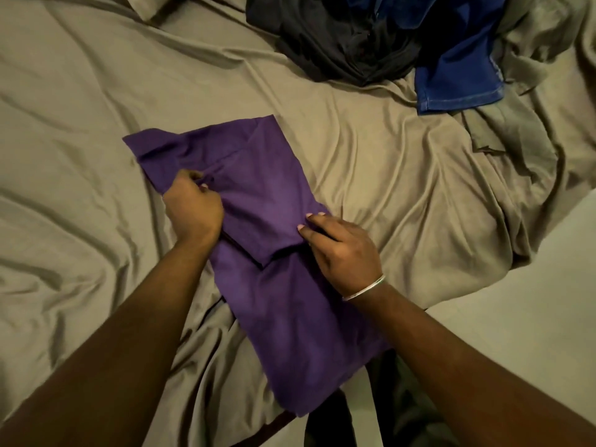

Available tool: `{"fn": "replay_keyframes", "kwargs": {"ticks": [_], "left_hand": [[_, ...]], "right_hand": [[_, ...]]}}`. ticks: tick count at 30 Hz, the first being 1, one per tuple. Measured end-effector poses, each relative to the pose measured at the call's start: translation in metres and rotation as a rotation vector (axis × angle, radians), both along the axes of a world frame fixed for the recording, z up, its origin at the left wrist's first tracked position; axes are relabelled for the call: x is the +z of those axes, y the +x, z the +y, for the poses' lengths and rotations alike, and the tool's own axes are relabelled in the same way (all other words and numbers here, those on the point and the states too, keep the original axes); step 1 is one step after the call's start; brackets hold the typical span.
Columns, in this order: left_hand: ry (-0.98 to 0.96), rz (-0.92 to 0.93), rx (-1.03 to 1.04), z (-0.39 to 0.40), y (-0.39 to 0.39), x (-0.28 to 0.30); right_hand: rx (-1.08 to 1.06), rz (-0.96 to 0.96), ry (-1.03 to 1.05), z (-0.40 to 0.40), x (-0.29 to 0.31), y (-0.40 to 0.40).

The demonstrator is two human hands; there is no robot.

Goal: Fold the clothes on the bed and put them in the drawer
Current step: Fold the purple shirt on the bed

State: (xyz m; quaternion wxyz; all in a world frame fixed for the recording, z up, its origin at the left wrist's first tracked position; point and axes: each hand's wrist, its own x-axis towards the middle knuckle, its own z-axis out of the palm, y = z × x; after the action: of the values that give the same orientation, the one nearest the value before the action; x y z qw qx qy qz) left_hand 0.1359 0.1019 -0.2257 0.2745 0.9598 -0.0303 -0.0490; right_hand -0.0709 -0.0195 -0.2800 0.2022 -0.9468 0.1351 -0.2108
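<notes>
The left hand (193,209) is curled, and a fold of the purple garment (274,253) is pinched between its fingers and thumb near the garment's far left part. The right hand (345,253) is laid on the garment's right edge; a fold of cloth is held between its thumb and fingers. A thin metal bangle (364,288) is worn on the right wrist.

The purple garment is spread on the bed (80,124), partly folded into a long strip. Its near end hangs over the bed's edge, and one sleeve is seen at the far left. The bed is covered by a wrinkled olive-grey sheet.

At the far right of the bed, a heap of unfolded clothes is seen: a black garment (338,37) touching a blue garment (458,69), with a grey-green garment (522,53) beside them. The heap lies well apart from the purple garment.

No drawer or other container is in view. Pale floor (532,301) is visible at the right.
</notes>
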Motion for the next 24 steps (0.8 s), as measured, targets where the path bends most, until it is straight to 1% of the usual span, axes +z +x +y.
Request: {"fn": "replay_keyframes", "kwargs": {"ticks": [2, 3, 4, 5, 6, 7, 9, 10, 11, 12, 13, 14, 16, 18, 22, 24], "left_hand": [[0.108, -0.034, -0.052, 0.005, 0.003, -0.002], [0.173, -0.072, -0.081, 0.006, 0.001, -0.001], [0.215, -0.133, -0.122, 0.006, -0.003, 0.0], [0.217, -0.208, -0.186, 0.005, -0.01, 0.002], [0.175, -0.275, -0.296, 0.001, -0.018, 0.004], [0.102, -0.315, -0.458, -0.005, -0.027, 0.005], [-0.034, -0.297, -0.848, -0.02, -0.052, 0.001], [-0.027, -0.259, -1.029, -0.027, -0.065, -0.001], [0.03, -0.227, -1.18, -0.033, -0.079, -0.005], [0.129, -0.215, -1.301, -0.039, -0.093, -0.01], [0.238, -0.219, -1.373, -0.042, -0.102, -0.014], [0.319, -0.226, -1.431, -0.047, -0.108, -0.019], [0.377, -0.259, -1.497, -0.051, -0.107, -0.023], [0.357, -0.344, -1.558, -0.055, -0.102, -0.025], [0.317, -0.415, -1.583, -0.053, -0.099, -0.023], [0.286, -0.422, -1.58, -0.052, -0.1, -0.025]], "right_hand": [[0.074, 0.039, 0.147, 0.005, 0.001, -0.008], [0.047, 0.061, 0.219, 0.007, 0.003, -0.014], [-0.034, 0.071, 0.283, 0.008, 0.007, -0.021], [-0.152, 0.073, 0.322, 0.007, 0.01, -0.027], [-0.283, 0.081, 0.336, 0.005, 0.012, -0.035], [-0.397, 0.099, 0.33, 0.003, 0.013, -0.043], [-0.521, 0.19, 0.331, 0.002, 0.011, -0.061], [-0.538, 0.232, 0.346, 0.003, 0.008, -0.069], [-0.544, 0.258, 0.363, 0.005, 0.006, -0.077], [-0.551, 0.263, 0.382, 0.007, 0.005, -0.085], [-0.54, 0.256, 0.389, 0.009, 0.005, -0.088], [-0.529, 0.246, 0.387, 0.01, 0.005, -0.093], [-0.504, 0.218, 0.358, 0.013, 0.005, -0.096], [-0.492, 0.188, 0.376, 0.014, 0.003, -0.105], [-0.357, 0.128, 0.557, 0.018, -0.009, -0.138], [-0.315, 0.109, 0.54, 0.018, -0.014, -0.155]]}}
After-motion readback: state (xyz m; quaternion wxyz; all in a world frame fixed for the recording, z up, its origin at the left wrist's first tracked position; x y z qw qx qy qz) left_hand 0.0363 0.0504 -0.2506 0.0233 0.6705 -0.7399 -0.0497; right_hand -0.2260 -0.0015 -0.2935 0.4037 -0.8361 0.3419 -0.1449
